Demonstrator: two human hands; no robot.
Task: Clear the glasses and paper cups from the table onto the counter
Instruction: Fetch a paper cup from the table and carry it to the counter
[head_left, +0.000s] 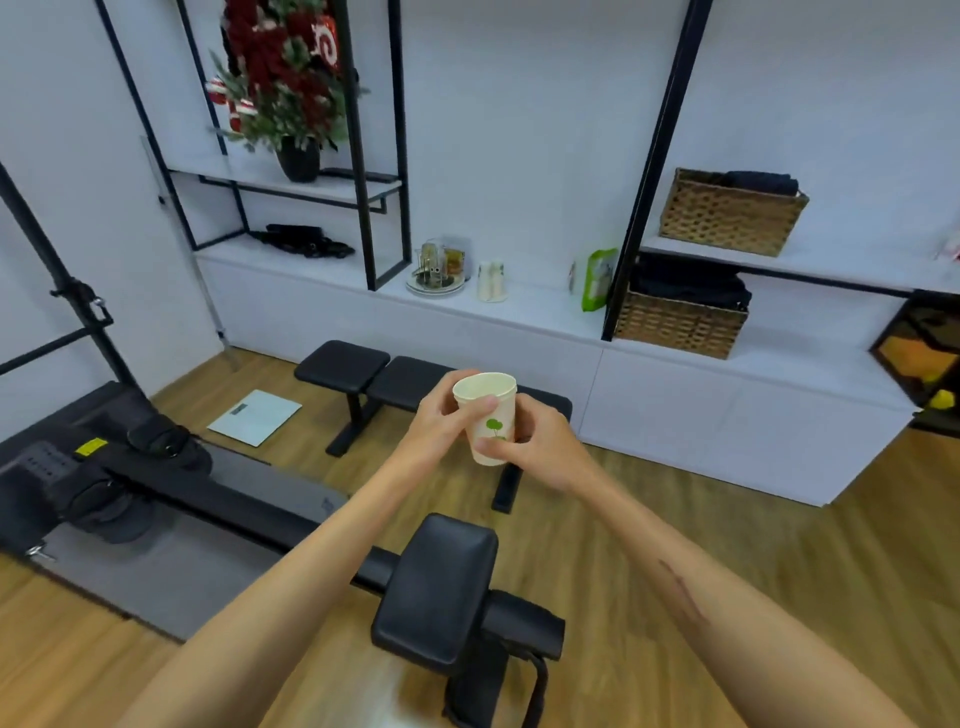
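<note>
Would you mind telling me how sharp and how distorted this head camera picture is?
Head view: wide-angle bending bows the black shelf posts; the paper cup held in the left hand and right hand is fairly sharp; the wood floor smears toward the lower corners; lighting is even, soft, bluish.

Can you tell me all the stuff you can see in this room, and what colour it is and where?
paper cup: one, white with green print, held in both hands
paper cups: two, white, on the counter
glasses: a few, clear, on a tray on the counter
counter: one, white, along the wall
baskets: two, brown, on right shelves
green bag: one, on the counter
plant: one, red and green, upper left shelf
bench: one, black, on the floor
scale: one, white, on the floor
left hand: one, gripping the cup
right hand: one, gripping the cup
</note>
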